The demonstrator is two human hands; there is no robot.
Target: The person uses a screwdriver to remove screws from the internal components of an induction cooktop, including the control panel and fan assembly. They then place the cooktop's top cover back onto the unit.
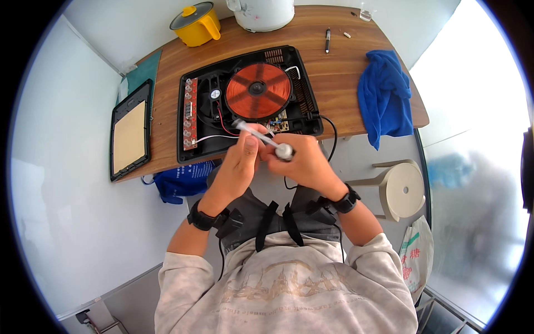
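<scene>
Copper-coloured winding makes up the round coil (266, 83), cut by dark spokes, in the opened black appliance (214, 148) lying on the wood-grained surface (334, 75). Left of the coil sit a black fan (215, 94) with a pale hub and a long red circuit board (191, 114); red and white wires run between the parts.

Over the appliance's near edge, the right hand (305, 158) is curled round a pale, stick-like tool (261, 135) (its rounded end shows by the thumb). The left hand (240, 161) meets it, fingers together beside the shaft; whether they grip it, I cannot tell.

At the back stand a yellow pot (208, 29) under a glass lid, its contents hidden, and a white vessel (264, 14), cut off by the upper edge. A small clear glass (366, 12) is at the far right corner.

A black-framed panel (129, 139) with a beige face lies left of the appliance. To the right are a pen (327, 42) and a crumpled blue cloth (386, 97) hanging over the edge. The hands and tool cover part of the appliance's near side; a black cord (335, 139) loops down beside the right hand.
</scene>
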